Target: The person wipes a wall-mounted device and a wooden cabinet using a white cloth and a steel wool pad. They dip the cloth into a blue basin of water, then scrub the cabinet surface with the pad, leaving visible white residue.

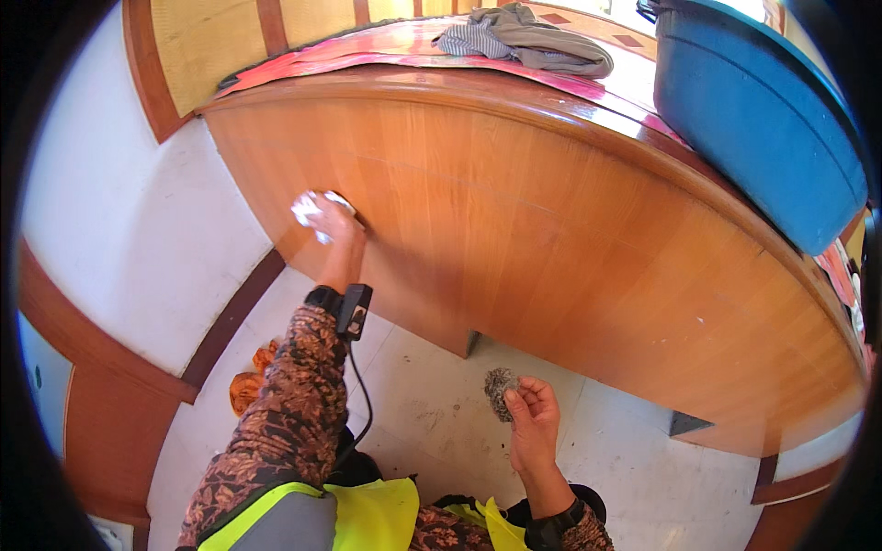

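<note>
My left hand (335,219) presses a crumpled white cloth (303,209) against the wooden front panel (482,227), near its left end. The fingers are partly hidden by the cloth and blurred. Lower down, my right hand (536,417) pinches a grey steel wool scourer (500,394) between thumb and fingers. That scourer is held up over the tiled floor, apart from the panel.
On the ledge above the panel stand a large blue plastic tub (751,117) and folded clothing (530,43) over a pink-red sheet (386,58). A white wall (200,227) borders the left. Orange items (247,391) lie on the dirt-specked floor (427,406).
</note>
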